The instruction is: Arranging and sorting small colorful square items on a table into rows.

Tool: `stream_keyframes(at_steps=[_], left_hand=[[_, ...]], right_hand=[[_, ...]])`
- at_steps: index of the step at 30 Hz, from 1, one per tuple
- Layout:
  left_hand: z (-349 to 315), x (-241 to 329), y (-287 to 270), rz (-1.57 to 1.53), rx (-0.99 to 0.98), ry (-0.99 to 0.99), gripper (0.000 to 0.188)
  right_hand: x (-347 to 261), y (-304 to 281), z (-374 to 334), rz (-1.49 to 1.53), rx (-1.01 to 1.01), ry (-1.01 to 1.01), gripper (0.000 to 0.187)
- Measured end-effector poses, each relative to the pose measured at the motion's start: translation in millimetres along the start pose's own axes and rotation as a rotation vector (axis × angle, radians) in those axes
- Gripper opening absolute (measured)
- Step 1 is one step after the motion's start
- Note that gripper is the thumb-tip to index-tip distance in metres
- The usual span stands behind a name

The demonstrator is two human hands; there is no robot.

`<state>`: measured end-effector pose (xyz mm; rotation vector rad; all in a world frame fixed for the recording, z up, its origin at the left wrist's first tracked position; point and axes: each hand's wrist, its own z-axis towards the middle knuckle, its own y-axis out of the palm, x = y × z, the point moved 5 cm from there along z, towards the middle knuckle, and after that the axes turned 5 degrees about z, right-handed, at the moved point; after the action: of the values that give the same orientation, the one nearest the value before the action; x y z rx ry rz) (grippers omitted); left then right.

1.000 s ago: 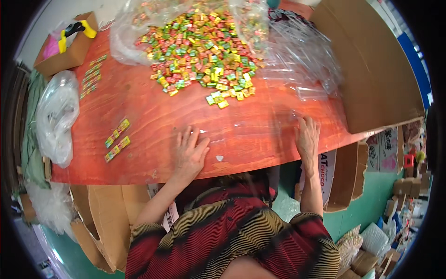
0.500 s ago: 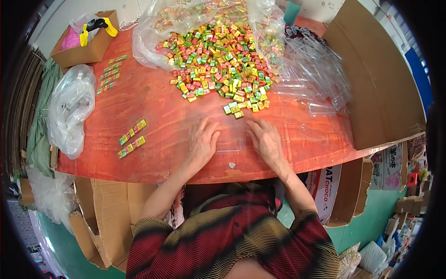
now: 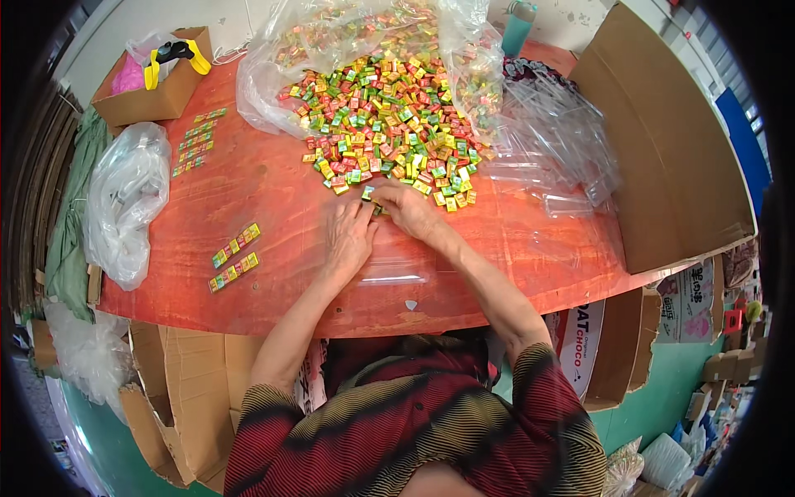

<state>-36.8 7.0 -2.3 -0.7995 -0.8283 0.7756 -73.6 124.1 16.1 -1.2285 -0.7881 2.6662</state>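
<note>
A heap of small red, yellow and green boxes (image 3: 381,124) spills from a clear plastic bag (image 3: 269,91) onto the red table. At its near edge my two hands meet. My right hand (image 3: 407,212) reaches leftward, fingers pinched on a small box (image 3: 368,192). Close against it, my left hand (image 3: 349,237) has its fingers bent around small boxes, mostly hidden between the hands. A clear plastic tray (image 3: 391,277) lies just nearer to me, hard to see. Two short rows of boxes (image 3: 235,258) lie to the left of my left hand.
Clear trays (image 3: 563,141) pile up on the right beside a tall cardboard box (image 3: 662,141). More rows of boxes (image 3: 195,142), a plastic bag (image 3: 126,203) and a small carton (image 3: 153,93) occupy the left. A teal bottle (image 3: 518,29) stands at the back.
Both hands have moved forward to the heap. My right hand has swung left beside my left hand and closed on a small box; boxes from the heap's near edge have shifted left.
</note>
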Motion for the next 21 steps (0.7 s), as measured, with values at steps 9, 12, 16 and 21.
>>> stream_keyframes(at_steps=[9,12,16,21], left_hand=[[10,6,-2,-0.053,0.021,-0.037,0.021],[9,3,2,-0.053,0.001,-0.053,0.017],[-1,0,-3,-0.04,0.039,-0.041,0.016],[2,8,-9,-0.059,0.069,-0.03,0.022]], right_hand=[[37,2,53,-0.681,-0.072,0.172,0.032],[29,11,43,-0.754,-0.085,-0.008,0.028],[12,7,12,-0.618,-0.092,-0.031,0.029],[10,-12,-12,-0.706,-0.16,0.029,0.029]])
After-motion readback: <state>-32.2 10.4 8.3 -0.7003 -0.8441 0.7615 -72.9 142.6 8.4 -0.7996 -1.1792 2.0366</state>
